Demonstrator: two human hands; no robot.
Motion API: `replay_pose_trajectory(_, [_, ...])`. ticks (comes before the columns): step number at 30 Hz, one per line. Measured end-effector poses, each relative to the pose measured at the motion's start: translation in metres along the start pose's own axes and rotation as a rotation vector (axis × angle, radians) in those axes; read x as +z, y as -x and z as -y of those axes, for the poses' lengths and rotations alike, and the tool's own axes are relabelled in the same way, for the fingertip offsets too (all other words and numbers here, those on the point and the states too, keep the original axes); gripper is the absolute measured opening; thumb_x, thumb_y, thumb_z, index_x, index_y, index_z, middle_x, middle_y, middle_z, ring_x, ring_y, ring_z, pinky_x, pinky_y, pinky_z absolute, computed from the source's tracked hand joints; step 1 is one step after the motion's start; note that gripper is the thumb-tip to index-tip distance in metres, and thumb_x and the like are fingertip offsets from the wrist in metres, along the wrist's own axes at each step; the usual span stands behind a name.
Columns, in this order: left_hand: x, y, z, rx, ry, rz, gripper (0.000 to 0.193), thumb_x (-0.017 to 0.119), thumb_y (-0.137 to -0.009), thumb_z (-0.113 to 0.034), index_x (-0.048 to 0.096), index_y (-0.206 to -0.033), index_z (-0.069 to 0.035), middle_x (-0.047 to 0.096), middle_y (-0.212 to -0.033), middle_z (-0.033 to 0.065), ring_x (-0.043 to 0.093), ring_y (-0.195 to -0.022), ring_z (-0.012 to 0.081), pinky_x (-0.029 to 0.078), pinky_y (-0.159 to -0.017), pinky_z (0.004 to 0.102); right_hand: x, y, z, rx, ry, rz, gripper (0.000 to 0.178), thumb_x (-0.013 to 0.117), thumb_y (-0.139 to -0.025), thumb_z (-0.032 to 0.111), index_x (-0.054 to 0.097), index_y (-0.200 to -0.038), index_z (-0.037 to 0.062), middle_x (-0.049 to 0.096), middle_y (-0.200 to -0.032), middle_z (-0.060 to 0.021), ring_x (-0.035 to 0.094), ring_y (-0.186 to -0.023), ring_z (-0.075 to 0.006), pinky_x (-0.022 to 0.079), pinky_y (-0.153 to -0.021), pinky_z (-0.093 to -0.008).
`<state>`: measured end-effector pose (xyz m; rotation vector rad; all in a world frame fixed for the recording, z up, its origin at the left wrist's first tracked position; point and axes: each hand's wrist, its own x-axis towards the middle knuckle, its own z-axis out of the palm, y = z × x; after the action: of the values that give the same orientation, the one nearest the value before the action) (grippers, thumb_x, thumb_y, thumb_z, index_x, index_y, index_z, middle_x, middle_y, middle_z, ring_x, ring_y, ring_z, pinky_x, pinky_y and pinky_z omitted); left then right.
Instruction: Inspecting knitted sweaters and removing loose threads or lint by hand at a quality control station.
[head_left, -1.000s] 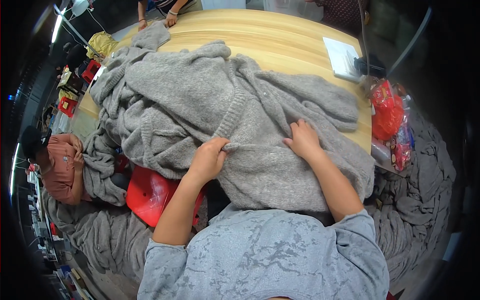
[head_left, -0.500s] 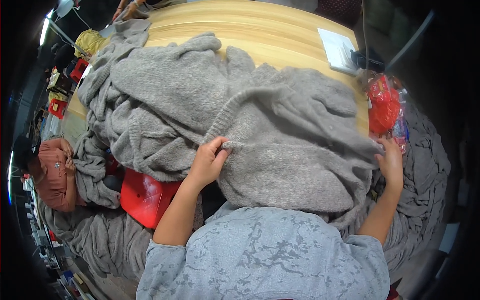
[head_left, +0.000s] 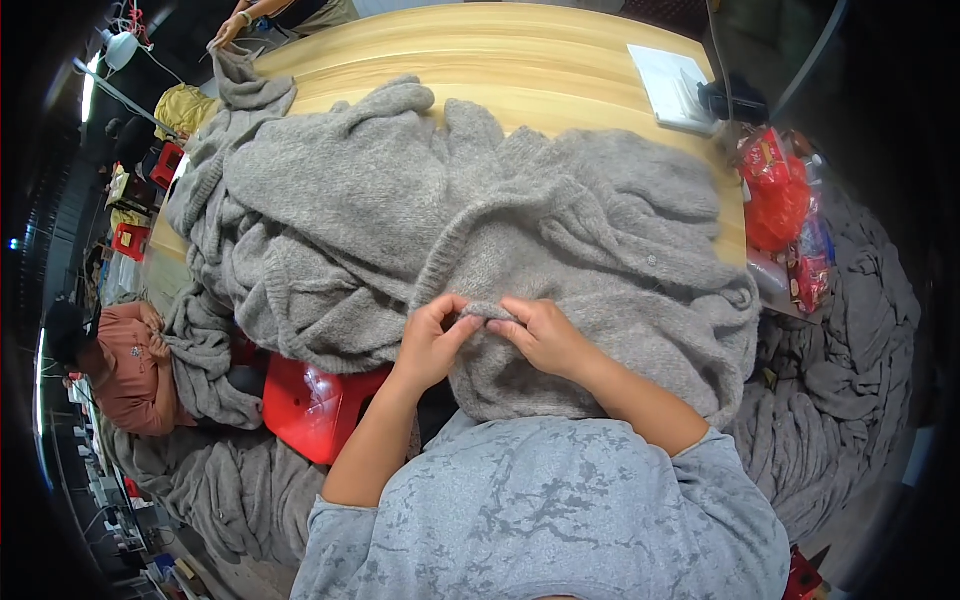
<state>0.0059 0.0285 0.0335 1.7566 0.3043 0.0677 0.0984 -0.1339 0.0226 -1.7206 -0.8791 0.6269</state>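
A grey knitted sweater (head_left: 590, 290) lies spread and rumpled across the near side of the table, its ribbed band curving up from my hands. My left hand (head_left: 432, 338) pinches the knit at the lower end of that band. Close beside it, thumb almost meeting thumb, my right hand (head_left: 540, 335) grips the same fold. A short ridge of fabric stands up between the fingertips. Whether a thread or anything small is held there is hidden. More grey knitwear (head_left: 330, 170) is heaped to the left and behind.
The wooden table (head_left: 480, 45) bears a white sheet (head_left: 668, 90) at far right, near red plastic bags (head_left: 775, 200). A red stool (head_left: 315, 410) stands left of me. Grey knit piles (head_left: 850, 350) lie right. A seated co-worker (head_left: 135, 365) handles knitwear; another person's hand (head_left: 230, 30) pulls cloth at far left.
My right hand has let go of the sweater's right side and come in next to my left hand. The far-left co-worker's hand has lifted a piece of knitwear.
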Motion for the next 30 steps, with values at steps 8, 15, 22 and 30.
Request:
replay_pose_trajectory(8, [0.009, 0.005, 0.000, -0.283, 0.415, 0.256, 0.010, 0.060, -0.086, -0.012, 0.054, -0.091, -0.005, 0.052, -0.077, -0.0058, 0.044, -0.070, 0.0025, 0.036, -0.064, 0.0184, 0.001, 0.001, -0.029, -0.209, 0.342, -0.142, 0.016, 0.064, -0.077, 0.016, 0.054, -0.080, 0.0040, 0.055, -0.069, -0.0213, 0.057, -0.065, -0.0348, 0.043, -0.057, -0.0391])
replay_pose_trajectory(15, [0.001, 0.012, -0.002, 0.129, 0.021, -0.059, 0.006, 0.051, -0.087, -0.003, 0.047, -0.090, -0.005, 0.048, -0.077, -0.0039, 0.042, -0.072, 0.0037, 0.036, -0.064, 0.0196, -0.101, -0.051, -0.015, 0.220, 0.048, -0.179, 0.035, 0.062, -0.083, 0.026, 0.057, -0.110, 0.0040, 0.058, -0.110, -0.0114, 0.055, -0.101, -0.0232, 0.045, -0.087, -0.0351])
replay_pose_trajectory(22, [0.010, 0.022, -0.018, 0.126, -0.250, -0.013, 0.011, 0.052, -0.083, 0.002, 0.052, -0.094, 0.000, 0.050, -0.067, 0.0024, 0.046, -0.063, 0.0067, 0.037, -0.056, 0.0213, -0.106, -0.080, -0.074, 0.190, 0.595, -0.542, 0.029, 0.064, -0.074, 0.017, 0.059, -0.099, 0.0033, 0.061, -0.093, -0.0188, 0.058, -0.086, -0.0344, 0.046, -0.079, -0.0400])
replay_pose_trajectory(30, [0.005, 0.020, -0.007, 0.191, -0.314, -0.006, 0.012, 0.054, -0.079, 0.002, 0.055, -0.090, 0.002, 0.059, -0.072, 0.0103, 0.057, -0.067, 0.0141, 0.044, -0.061, 0.0261, -0.035, 0.003, -0.006, -0.261, 0.387, -0.007, 0.015, 0.062, -0.069, 0.005, 0.059, -0.083, 0.0021, 0.059, -0.085, -0.0125, 0.057, -0.081, -0.0289, 0.046, -0.073, -0.0361])
